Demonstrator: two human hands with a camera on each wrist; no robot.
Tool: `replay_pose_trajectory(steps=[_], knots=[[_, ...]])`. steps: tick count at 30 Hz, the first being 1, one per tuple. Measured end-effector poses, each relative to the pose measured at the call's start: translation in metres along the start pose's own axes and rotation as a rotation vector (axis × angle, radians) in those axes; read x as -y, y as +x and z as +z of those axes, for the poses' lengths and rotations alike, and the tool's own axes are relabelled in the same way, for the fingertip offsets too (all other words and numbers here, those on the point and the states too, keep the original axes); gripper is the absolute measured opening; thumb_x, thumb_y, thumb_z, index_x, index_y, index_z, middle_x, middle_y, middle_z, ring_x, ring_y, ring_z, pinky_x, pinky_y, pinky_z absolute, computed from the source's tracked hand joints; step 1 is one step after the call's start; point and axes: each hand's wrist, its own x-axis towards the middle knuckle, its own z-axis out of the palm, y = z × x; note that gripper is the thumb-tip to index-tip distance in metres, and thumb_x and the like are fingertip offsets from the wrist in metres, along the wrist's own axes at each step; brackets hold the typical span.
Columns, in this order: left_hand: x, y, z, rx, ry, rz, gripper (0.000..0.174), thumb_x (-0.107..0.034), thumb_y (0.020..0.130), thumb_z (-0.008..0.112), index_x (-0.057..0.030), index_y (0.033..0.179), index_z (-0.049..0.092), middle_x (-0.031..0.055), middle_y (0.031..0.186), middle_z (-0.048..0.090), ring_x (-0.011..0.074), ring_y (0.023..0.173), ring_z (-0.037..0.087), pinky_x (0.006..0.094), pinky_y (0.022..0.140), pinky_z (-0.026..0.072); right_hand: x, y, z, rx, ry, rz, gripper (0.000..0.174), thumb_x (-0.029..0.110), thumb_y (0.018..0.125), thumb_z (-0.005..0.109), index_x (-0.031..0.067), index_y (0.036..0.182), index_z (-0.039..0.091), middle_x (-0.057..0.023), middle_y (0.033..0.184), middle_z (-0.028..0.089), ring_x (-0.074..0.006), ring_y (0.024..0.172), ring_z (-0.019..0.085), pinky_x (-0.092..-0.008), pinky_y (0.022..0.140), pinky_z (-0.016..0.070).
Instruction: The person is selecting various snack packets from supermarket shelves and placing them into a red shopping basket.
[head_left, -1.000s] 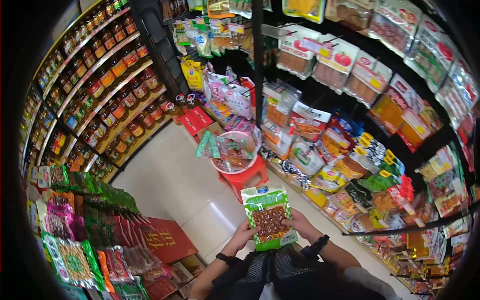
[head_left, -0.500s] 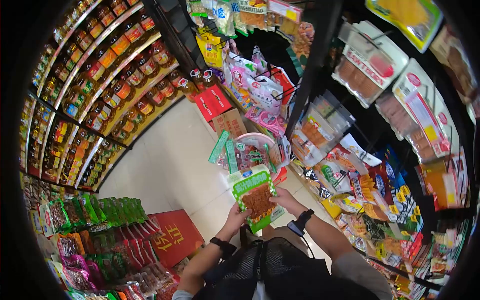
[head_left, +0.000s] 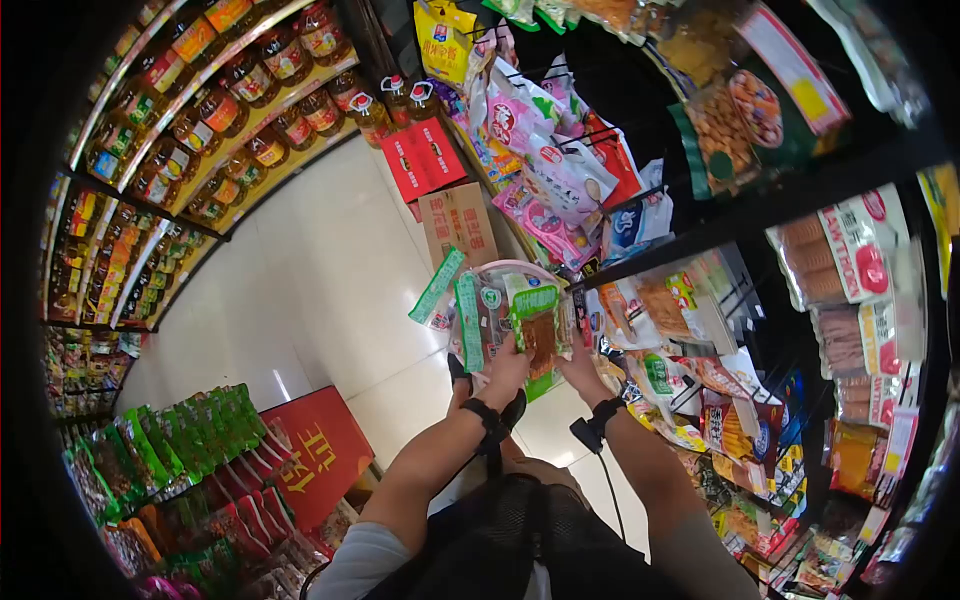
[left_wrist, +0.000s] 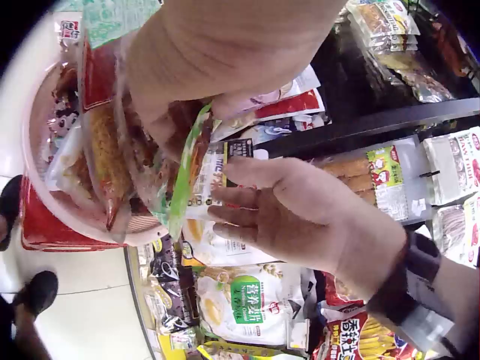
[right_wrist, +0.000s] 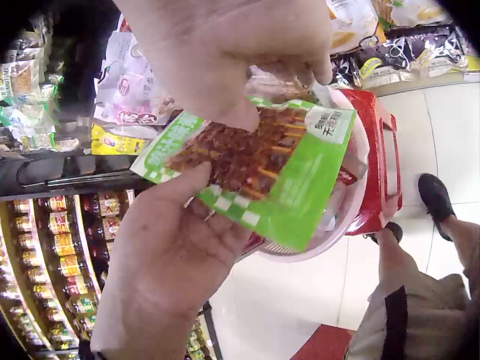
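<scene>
A green packet of brown sticks point(head_left: 541, 330) is tilted over the pink basket point(head_left: 505, 266). My left hand point(head_left: 508, 368) grips its left side, and in the right wrist view the left thumb lies on the front of the packet point(right_wrist: 307, 191) with the fingers behind. Beside the other edge is my right hand point(head_left: 580, 370); the left wrist view shows this hand point(left_wrist: 307, 206) palm visible, fingers extended close to the packet's edge point(left_wrist: 184, 180). Whether its fingertips touch the packet, I cannot tell. Several other packets point(head_left: 490, 315) fill the basket, some sticking out on the left.
The basket stands on a red stool point(right_wrist: 375, 161). Cartons point(head_left: 458, 220) are behind it, bottle shelves point(head_left: 240, 110) at the upper left, and hanging snack bags point(head_left: 560, 180) on the right. A red box point(head_left: 318, 455) and green packets point(head_left: 165, 440) lie lower left.
Both hands and the green packet have moved up to the basket. The right hand has loosened from the packet's edge. The view has shifted, bringing the basket nearer the middle.
</scene>
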Motion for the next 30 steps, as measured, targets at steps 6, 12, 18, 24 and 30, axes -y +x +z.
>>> replay_pose_trajectory(steps=[6,12,18,24,30], knots=[[-0.002,0.027,-0.005,-0.035,0.382,-0.186,0.04,-0.014,0.089,0.058,-0.0039,0.127,0.053,0.017,0.11,0.066,0.025,0.104,0.063,0.0364,0.09,0.0481,0.0,0.032,0.05,0.112,0.067,-0.12,0.067,0.017,0.088,0.062,0.0091,0.149,0.037,-0.0226,0.134,0.057,-0.0326,0.121,0.059,-0.0361,0.1,0.0451],[-0.054,-0.005,-0.057,0.078,-0.044,0.043,0.033,-0.006,0.089,0.062,-0.004,0.122,0.055,0.011,0.107,0.064,0.0185,0.105,0.06,0.0329,0.09,0.0483,0.0,0.057,0.051,0.088,-0.24,-0.124,0.049,0.02,0.091,0.057,0.0055,0.137,0.049,-0.0218,0.125,0.061,-0.0361,0.113,0.061,-0.0415,0.095,0.0482],[-0.049,0.04,-0.174,-0.579,0.198,0.252,0.044,-0.012,0.088,0.066,-0.0002,0.128,0.051,0.0174,0.107,0.064,0.028,0.102,0.064,0.0358,0.09,0.0503,0.13,0.084,0.051,-0.086,-0.269,-0.23,0.042,0.019,0.091,0.059,0.0001,0.128,0.056,-0.0231,0.123,0.06,-0.0319,0.117,0.059,-0.0369,0.097,0.0463],[-0.005,0.096,-0.22,-0.24,-0.588,-0.239,0.047,0.005,0.081,0.07,0.0036,0.125,0.057,0.0109,0.11,0.065,0.0194,0.095,0.065,0.0315,0.081,0.0542,0.136,0.185,0.106,0.179,0.034,-0.355,0.047,0.01,0.093,0.057,-0.0038,0.137,0.045,-0.017,0.129,0.059,-0.0254,0.121,0.056,-0.0337,0.1,0.0448],[0.015,0.104,-0.213,-0.16,-0.121,-0.059,0.014,-0.006,0.087,0.066,0.0006,0.099,0.067,0.008,0.085,0.068,0.0186,0.08,0.065,0.0317,0.072,0.0509,0.139,0.236,0.127,0.338,-0.357,-0.389,0.061,0.009,0.085,0.064,-0.0025,0.14,0.04,-0.0178,0.131,0.056,-0.0275,0.119,0.056,-0.0351,0.099,0.0445]])
